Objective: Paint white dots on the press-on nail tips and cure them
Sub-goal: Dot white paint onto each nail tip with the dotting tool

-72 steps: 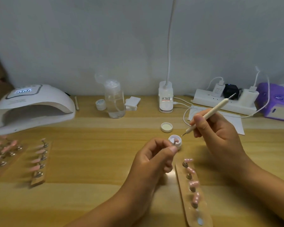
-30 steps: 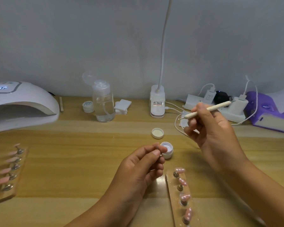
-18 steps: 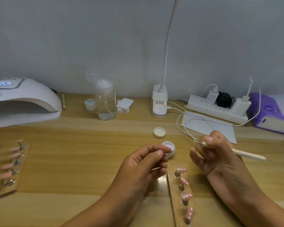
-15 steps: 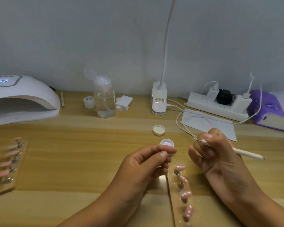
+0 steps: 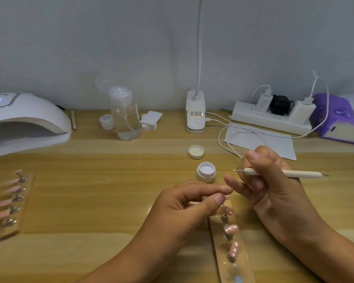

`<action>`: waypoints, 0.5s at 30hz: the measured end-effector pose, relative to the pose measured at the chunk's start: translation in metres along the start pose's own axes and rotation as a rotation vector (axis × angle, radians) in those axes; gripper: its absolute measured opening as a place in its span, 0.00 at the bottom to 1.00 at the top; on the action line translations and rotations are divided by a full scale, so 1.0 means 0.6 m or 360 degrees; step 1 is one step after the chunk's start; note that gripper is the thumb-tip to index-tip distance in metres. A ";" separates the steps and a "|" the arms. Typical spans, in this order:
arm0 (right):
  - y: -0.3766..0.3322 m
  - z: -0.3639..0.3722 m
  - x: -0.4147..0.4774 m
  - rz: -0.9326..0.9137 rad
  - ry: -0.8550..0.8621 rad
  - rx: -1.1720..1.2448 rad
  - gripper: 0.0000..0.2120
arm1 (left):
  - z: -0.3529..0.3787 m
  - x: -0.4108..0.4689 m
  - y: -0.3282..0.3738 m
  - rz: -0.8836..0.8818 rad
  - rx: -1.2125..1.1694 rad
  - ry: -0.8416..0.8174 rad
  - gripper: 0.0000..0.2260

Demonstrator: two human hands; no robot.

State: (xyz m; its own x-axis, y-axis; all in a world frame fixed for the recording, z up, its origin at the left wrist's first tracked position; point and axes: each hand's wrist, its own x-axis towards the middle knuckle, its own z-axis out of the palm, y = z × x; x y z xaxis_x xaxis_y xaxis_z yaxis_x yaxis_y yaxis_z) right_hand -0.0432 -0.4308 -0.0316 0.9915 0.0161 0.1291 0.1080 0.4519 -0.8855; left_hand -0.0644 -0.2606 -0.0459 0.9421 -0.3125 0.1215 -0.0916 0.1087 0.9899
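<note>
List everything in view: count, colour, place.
curing lamp: one, white, far left
tip holders: two, pink tips, left and front
pump bottle: one, clear, back
closed jar: one, white, beside bottle
cotton pads: stack, white, beside bottle
desk lamp: one, white, back centre
power strip: one, white, back right
box: one, purple, far right
lid: one, white, centre
open jar: one, white, before lid
dotting tool: one, white, right hand
left hand: pinches nail tip
right hand: grips dotting tool

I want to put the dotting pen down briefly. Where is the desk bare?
Bare wood lies between the left nail stand and the left hand, in front of the bottle and curing lamp. It is crowded around the open pot, its lid and the nail strip, and along the back by the power strip.
</note>
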 end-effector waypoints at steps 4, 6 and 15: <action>0.001 0.004 -0.004 -0.0033 -0.0031 -0.0040 0.13 | -0.001 0.002 -0.001 0.0003 -0.0018 0.0044 0.08; 0.001 0.004 -0.005 -0.0057 -0.0026 -0.0039 0.13 | 0.000 0.001 0.000 -0.0010 -0.0047 0.0042 0.08; 0.001 0.004 -0.006 -0.0062 -0.0010 -0.0014 0.13 | 0.002 -0.001 0.005 -0.0088 -0.0085 0.0075 0.09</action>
State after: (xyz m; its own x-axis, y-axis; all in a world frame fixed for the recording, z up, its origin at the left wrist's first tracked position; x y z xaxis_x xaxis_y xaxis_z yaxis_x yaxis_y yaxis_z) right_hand -0.0466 -0.4282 -0.0316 0.9860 0.0043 0.1666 0.1474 0.4445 -0.8836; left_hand -0.0657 -0.2609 -0.0428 0.9594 -0.2751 0.0616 -0.0227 0.1427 0.9895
